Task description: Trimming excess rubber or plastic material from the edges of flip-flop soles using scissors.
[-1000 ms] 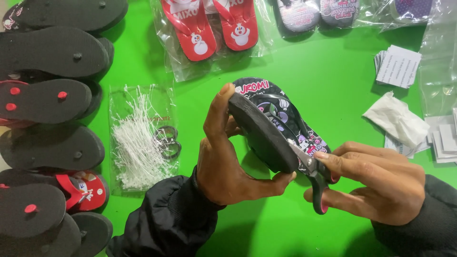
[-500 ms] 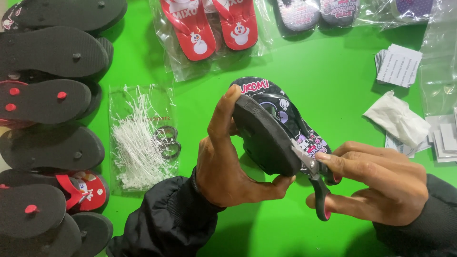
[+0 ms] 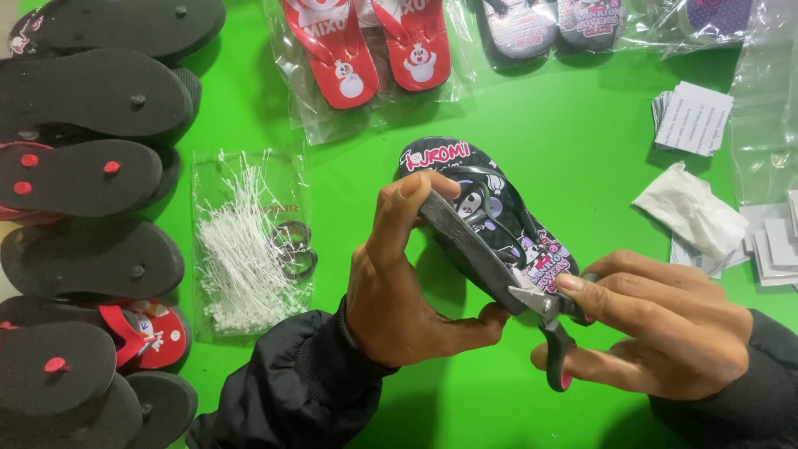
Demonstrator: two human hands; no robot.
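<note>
Black printed flip-flop [image 3: 499,229] tilted above green bench [image 3: 582,150], pinched in left hand [image 3: 399,291], grip pressed on sole edges. Right hand [image 3: 665,324] just right of it, grip closed around small scissors [image 3: 544,320], blades at heel. Left of flip-flop: bag of white ties [image 3: 245,241], stacked black sandals [image 3: 91,166]. Beyond: bagged red pair [image 3: 366,50].

The black flip-flop [image 3: 490,229] has been tilted further by the left hand [image 3: 407,283], so that more of its printed top and strap is shown and less of its dark sole. The scissors [image 3: 544,320] in the right hand [image 3: 657,324] have been kept at its lower edge, right of centre.
</note>
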